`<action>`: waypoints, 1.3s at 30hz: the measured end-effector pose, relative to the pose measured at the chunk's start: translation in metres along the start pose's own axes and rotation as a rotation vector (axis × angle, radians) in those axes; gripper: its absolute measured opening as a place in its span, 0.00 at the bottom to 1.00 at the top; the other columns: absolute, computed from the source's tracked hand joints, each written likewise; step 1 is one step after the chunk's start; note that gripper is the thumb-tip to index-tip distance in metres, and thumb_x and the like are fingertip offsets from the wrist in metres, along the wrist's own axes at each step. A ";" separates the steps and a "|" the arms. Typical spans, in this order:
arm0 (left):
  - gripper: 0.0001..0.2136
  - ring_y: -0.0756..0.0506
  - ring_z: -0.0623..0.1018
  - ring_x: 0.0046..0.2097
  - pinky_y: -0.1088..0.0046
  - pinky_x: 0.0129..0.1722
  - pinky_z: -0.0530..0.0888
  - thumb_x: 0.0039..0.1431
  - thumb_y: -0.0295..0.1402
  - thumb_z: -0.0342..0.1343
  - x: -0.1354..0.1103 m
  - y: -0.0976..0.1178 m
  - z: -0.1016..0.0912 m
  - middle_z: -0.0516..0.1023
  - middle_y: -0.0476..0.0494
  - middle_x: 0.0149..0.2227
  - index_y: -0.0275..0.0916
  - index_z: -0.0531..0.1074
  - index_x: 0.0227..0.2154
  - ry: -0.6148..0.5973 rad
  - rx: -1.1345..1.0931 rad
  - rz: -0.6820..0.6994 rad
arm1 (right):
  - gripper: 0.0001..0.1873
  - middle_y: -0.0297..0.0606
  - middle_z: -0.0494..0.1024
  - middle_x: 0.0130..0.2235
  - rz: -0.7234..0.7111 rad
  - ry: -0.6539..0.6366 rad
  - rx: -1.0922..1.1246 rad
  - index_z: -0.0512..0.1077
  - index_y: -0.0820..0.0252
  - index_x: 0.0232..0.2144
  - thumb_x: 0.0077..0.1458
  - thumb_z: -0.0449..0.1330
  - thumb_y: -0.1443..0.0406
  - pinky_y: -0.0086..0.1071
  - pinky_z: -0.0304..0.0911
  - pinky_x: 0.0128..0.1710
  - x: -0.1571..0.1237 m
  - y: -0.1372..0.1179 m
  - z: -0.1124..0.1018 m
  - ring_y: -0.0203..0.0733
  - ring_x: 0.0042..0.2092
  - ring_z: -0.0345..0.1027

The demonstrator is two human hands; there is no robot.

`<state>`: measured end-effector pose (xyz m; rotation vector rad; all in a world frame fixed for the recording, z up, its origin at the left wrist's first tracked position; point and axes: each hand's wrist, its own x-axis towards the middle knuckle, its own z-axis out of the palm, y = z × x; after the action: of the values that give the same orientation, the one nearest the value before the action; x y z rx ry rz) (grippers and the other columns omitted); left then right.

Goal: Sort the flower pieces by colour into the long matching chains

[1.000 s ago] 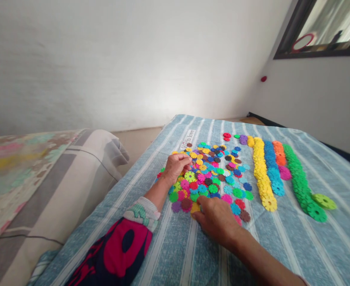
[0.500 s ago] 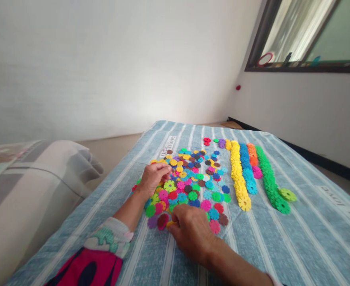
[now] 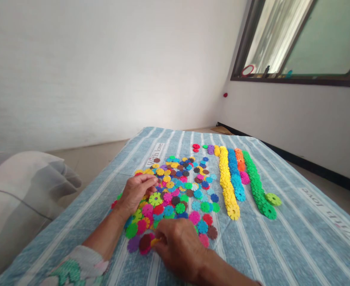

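A pile of notched plastic discs [image 3: 180, 208] in many colours spreads over a striped blue cloth [image 3: 82, 230]. Over the left side of the pile is my left hand [image 3: 136, 192], thumb and fingers drawn together in a pinch. Whether anything sits between those fingertips is hidden. At the pile's near edge, my right hand [image 3: 179, 246] is closed, its thumb and forefinger on a yellow disc [image 3: 154, 241] that shows only in part. A brown disc [image 3: 145, 241] and a purple disc [image 3: 133, 244] lie just left of it.
Overlapping rows of discs run along the right: a yellow row [image 3: 227, 186], a blue row [image 3: 233, 169], a short orange row [image 3: 239, 159] and a green row [image 3: 254, 178]. A lime disc [image 3: 273, 199] lies beside the green row. Two red discs [image 3: 196, 147] lie farther back.
The view has shifted, so the table and discs appear farther left and lower. My hands stay in about the same places over the pile, the right one still pinching the yellow disc.
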<state>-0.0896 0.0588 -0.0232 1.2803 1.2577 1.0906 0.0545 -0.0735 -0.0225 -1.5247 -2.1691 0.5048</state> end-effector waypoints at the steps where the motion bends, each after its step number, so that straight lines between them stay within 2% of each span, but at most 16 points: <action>1: 0.13 0.52 0.71 0.22 0.78 0.22 0.67 0.39 0.39 0.64 0.000 0.001 0.000 0.75 0.49 0.20 0.33 0.76 0.26 0.010 0.006 -0.008 | 0.03 0.29 0.75 0.25 0.008 0.042 -0.001 0.71 0.57 0.24 0.48 0.59 0.67 0.27 0.47 0.23 0.003 0.006 -0.008 0.33 0.25 0.63; 3: 0.14 0.51 0.72 0.22 0.78 0.23 0.68 0.38 0.39 0.65 -0.002 0.004 0.001 0.76 0.49 0.21 0.34 0.76 0.26 0.027 0.011 -0.030 | 0.03 0.28 0.74 0.24 0.048 0.128 -0.029 0.70 0.56 0.23 0.47 0.59 0.68 0.26 0.51 0.24 0.015 0.025 -0.030 0.33 0.25 0.64; 5: 0.14 0.51 0.72 0.23 0.78 0.23 0.68 0.37 0.39 0.65 -0.003 0.006 0.001 0.76 0.49 0.22 0.34 0.76 0.27 0.030 0.010 -0.049 | 0.04 0.29 0.73 0.24 0.092 0.176 -0.068 0.71 0.56 0.23 0.48 0.59 0.69 0.26 0.54 0.26 0.033 0.055 -0.058 0.35 0.27 0.65; 10: 0.15 0.52 0.69 0.21 0.79 0.21 0.65 0.39 0.41 0.63 -0.004 0.006 0.001 0.73 0.50 0.17 0.34 0.76 0.26 0.005 0.034 -0.069 | 0.01 0.34 0.75 0.27 0.279 0.306 -0.226 0.73 0.58 0.25 0.47 0.61 0.67 0.28 0.57 0.28 0.091 0.155 -0.127 0.38 0.30 0.68; 13: 0.15 0.52 0.69 0.21 0.79 0.22 0.64 0.39 0.41 0.62 -0.004 0.003 0.002 0.73 0.50 0.17 0.34 0.76 0.28 0.008 0.049 -0.078 | 0.03 0.35 0.76 0.29 0.386 0.342 -0.326 0.75 0.59 0.28 0.46 0.63 0.66 0.30 0.59 0.31 0.120 0.203 -0.153 0.41 0.33 0.69; 16: 0.15 0.52 0.69 0.21 0.78 0.22 0.64 0.40 0.42 0.62 -0.004 0.001 0.003 0.73 0.50 0.17 0.35 0.77 0.29 0.008 0.051 -0.079 | 0.06 0.36 0.76 0.30 0.457 0.315 -0.398 0.75 0.62 0.30 0.47 0.64 0.65 0.32 0.62 0.34 0.140 0.233 -0.165 0.43 0.36 0.70; 21: 0.14 0.52 0.68 0.21 0.78 0.22 0.64 0.40 0.42 0.61 -0.003 0.001 0.003 0.73 0.50 0.18 0.36 0.77 0.27 -0.009 0.076 -0.074 | 0.12 0.38 0.74 0.42 0.509 0.171 -0.452 0.71 0.64 0.41 0.59 0.58 0.60 0.39 0.67 0.41 0.161 0.257 -0.164 0.41 0.41 0.70; 30: 0.14 0.51 0.68 0.21 0.78 0.22 0.63 0.39 0.41 0.62 -0.005 0.003 0.005 0.72 0.50 0.16 0.36 0.77 0.26 0.007 0.070 -0.087 | 0.14 0.39 0.73 0.46 0.526 0.032 -0.496 0.70 0.62 0.45 0.60 0.58 0.60 0.40 0.68 0.42 0.172 0.266 -0.159 0.43 0.44 0.69; 35: 0.13 0.50 0.68 0.21 0.77 0.21 0.63 0.37 0.41 0.62 -0.004 0.001 0.005 0.72 0.50 0.16 0.37 0.77 0.25 0.016 0.065 -0.088 | 0.13 0.39 0.73 0.45 0.535 0.018 -0.523 0.70 0.62 0.45 0.60 0.57 0.60 0.40 0.68 0.42 0.172 0.266 -0.158 0.42 0.43 0.70; 39: 0.13 0.51 0.68 0.20 0.77 0.21 0.63 0.38 0.41 0.62 -0.004 0.000 0.005 0.72 0.50 0.17 0.37 0.78 0.26 0.017 0.063 -0.088 | 0.12 0.40 0.75 0.41 0.548 0.083 -0.551 0.73 0.62 0.39 0.56 0.61 0.59 0.38 0.66 0.40 0.171 0.262 -0.160 0.43 0.42 0.70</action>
<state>-0.0849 0.0547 -0.0237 1.2526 1.3575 1.0083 0.2968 0.1810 -0.0022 -2.4092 -1.8955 -0.0178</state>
